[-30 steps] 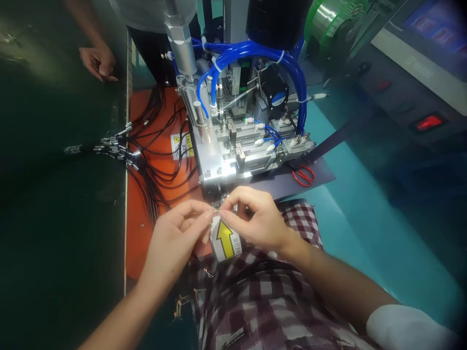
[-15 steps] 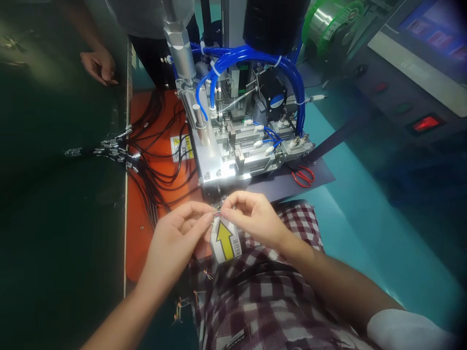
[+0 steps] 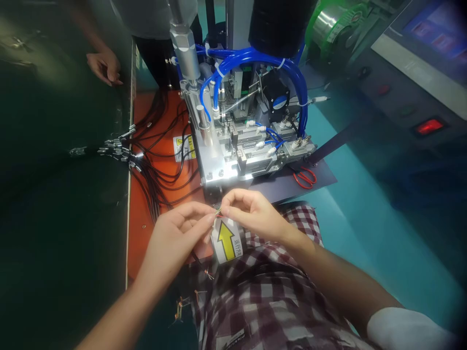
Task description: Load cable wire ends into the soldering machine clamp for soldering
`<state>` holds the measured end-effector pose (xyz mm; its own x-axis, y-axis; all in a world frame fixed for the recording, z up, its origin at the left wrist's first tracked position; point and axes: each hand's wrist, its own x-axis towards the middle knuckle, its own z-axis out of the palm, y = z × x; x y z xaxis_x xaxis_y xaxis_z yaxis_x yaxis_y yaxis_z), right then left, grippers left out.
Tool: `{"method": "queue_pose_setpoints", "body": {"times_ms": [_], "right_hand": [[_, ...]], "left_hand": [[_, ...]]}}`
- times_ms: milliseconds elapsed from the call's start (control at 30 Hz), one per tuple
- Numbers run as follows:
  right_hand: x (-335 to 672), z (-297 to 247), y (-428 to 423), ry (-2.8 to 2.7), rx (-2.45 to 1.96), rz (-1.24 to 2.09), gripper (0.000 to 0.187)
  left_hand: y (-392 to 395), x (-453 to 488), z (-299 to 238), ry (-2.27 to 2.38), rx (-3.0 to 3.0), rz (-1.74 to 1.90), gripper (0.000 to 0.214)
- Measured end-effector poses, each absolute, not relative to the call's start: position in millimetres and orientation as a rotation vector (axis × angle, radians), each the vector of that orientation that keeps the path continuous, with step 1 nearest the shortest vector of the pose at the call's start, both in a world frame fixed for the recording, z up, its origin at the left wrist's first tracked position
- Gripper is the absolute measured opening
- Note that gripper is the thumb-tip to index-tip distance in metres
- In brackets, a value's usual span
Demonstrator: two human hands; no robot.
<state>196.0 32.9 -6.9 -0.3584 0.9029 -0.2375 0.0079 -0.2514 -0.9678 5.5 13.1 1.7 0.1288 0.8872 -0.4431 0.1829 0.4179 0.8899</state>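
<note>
Thin coloured wires [image 3: 218, 212], one of them red, are pinched between my two hands just in front of the machine. My left hand [image 3: 182, 228] grips them from the left with thumb and forefinger. From the right, my right hand [image 3: 251, 211] pinches them too, its fingertips almost touching the left ones. Below the fingers lies a white label with a yellow arrow [image 3: 226, 240]. A black cable [image 3: 200, 261] runs beneath my left hand; whether it joins the held wires is hidden.
The metal machine [image 3: 233, 146] with blue air tubes [image 3: 251, 53] stands ahead. Black cables [image 3: 156, 180] with metal ends spread over the orange board [image 3: 146, 257]. Red-handled scissors [image 3: 305, 178] lie right; stripped wire ends [image 3: 178, 308] hang lower left. Another person's hand [image 3: 104, 67] is at upper left.
The view has shifted slightly, so the surroundings sit a little further right. Both hands keep their pinch on the wires; the fingertips look slightly closer together, and a red wire shows more clearly.
</note>
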Motion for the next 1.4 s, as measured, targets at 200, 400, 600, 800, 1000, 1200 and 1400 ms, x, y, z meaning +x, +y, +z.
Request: {"method": "queue_pose_setpoints", "body": {"times_ms": [200,400,600,800,1000,1200,1400], "right_hand": [[202,-1,25,-1.552,-1.213,1.2,0.005],[200,4,21,-1.729,-1.237,0.985,0.005],[199,5,19,-1.772,-1.248,0.92,0.003],[201,4,17,-1.901,-1.149,0.669,0.005],[199,4,15,-1.844,-1.245,0.659,0.002],[198,5,13,-1.833,-1.274,0.666,0.004],[196,5,13,-1.792,-1.288,0.773,0.005]], "left_hand": [[13,8,2,1.386,1.038,0.681,0.037],[13,10,4,1.368,1.02,0.68,0.039],[14,11,4,1.349,1.039,0.702,0.037],[13,12,6,1.355,1.064,0.719,0.035],[13,12,5,1.369,1.036,0.69,0.038],[13,12,3,1.357,1.038,0.682,0.04],[12,9,1,1.355,1.076,0.664,0.037]]}}
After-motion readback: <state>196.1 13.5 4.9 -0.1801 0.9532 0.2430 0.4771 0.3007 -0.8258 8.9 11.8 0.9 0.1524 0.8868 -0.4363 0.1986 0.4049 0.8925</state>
